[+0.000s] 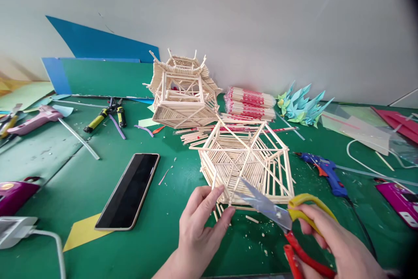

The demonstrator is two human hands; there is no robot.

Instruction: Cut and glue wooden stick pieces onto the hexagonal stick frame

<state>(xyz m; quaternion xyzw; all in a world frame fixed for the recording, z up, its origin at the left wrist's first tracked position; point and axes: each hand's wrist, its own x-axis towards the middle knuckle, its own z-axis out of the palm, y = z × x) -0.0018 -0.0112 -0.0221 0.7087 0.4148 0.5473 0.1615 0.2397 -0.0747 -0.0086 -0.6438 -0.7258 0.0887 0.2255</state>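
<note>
My left hand (199, 222) pinches the near lower edge of a hexagonal frame of thin wooden sticks (248, 161) standing on the green table. My right hand (333, 240) is closed round the yellow and red handles of scissors (287, 218). Their blades point left at the frame's near edge, close to my left fingertips. A second, roofed stick model (183, 92) stands behind. Small stick offcuts lie on the mat under the frame.
A black phone (129, 192) lies left of my hands on the green mat (98, 174). Blue glue gun (323, 170) at right, wrapped chopsticks (250, 104), paper cranes (302, 105), pliers (106, 115), pink glue gun (35, 120) and a white wall behind.
</note>
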